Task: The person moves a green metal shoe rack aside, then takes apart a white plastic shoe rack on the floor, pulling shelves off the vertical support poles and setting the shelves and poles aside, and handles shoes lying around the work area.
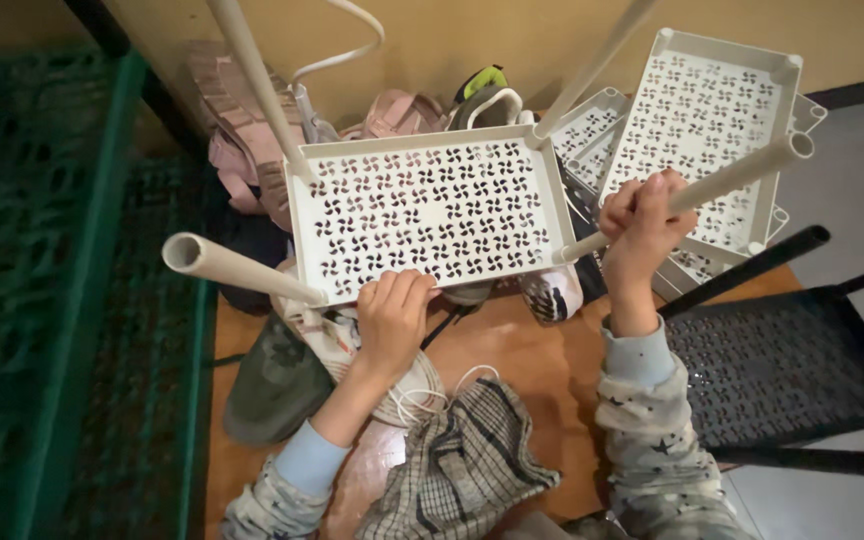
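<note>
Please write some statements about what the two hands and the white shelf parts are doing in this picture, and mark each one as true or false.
1. The left hand grips the near edge of the white perforated shelf tray. True.
2. The right hand rests flat on the black chair. False: it is closed around a white tube at the tray's corner.
3. More perforated trays lean against the wall behind. True.
4. The tray is solid, without holes. False: it has a pinwheel pattern of cut-outs.
5. Shoes lie on the floor below the tray. True.
</note>
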